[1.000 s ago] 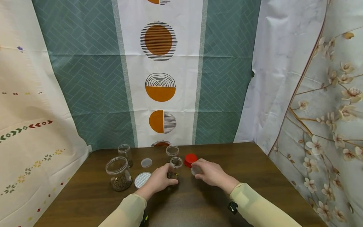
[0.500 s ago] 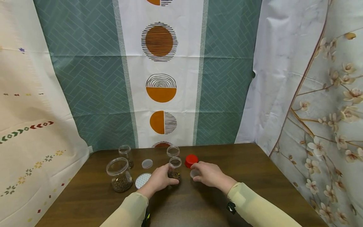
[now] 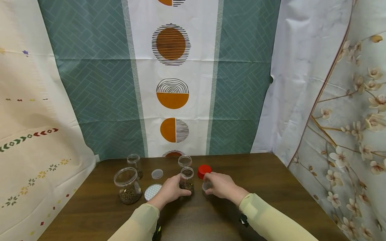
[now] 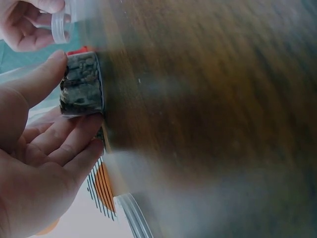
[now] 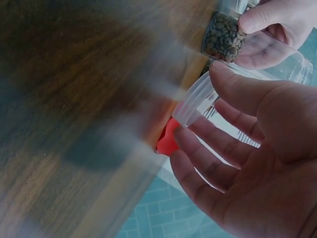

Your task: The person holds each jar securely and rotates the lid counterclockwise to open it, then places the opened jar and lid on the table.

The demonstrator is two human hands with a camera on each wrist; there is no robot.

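Note:
Left of the table's middle, my left hand [image 3: 172, 190] grips a small clear jar [image 3: 187, 174] from its left side, thumb in front. The jar stands upright, has no lid on, and holds brown seed-like grains [image 4: 81, 84] in its lower part. A short way to the right, my right hand [image 3: 224, 185] pinches a clear round plastic lid [image 5: 195, 99] by its rim, held tilted just above the table. Lid and jar are apart. Behind the lid lies a red cap [image 3: 204, 171]. Another open clear jar [image 3: 185, 161] stands right behind the gripped one, partly hidden.
At the left stand a large open jar [image 3: 127, 182] with brown grains and a narrower open jar [image 3: 134, 164]. Between them and my left hand lie a small clear lid [image 3: 157, 173] and a white patterned disc-shaped lid [image 3: 152, 191]. Curtains [image 3: 241, 100] border the wooden table.
My right hand has shifted slightly left and lower with the clear lid, closer to the jar. The jar in my left hand has stayed nearly in place.

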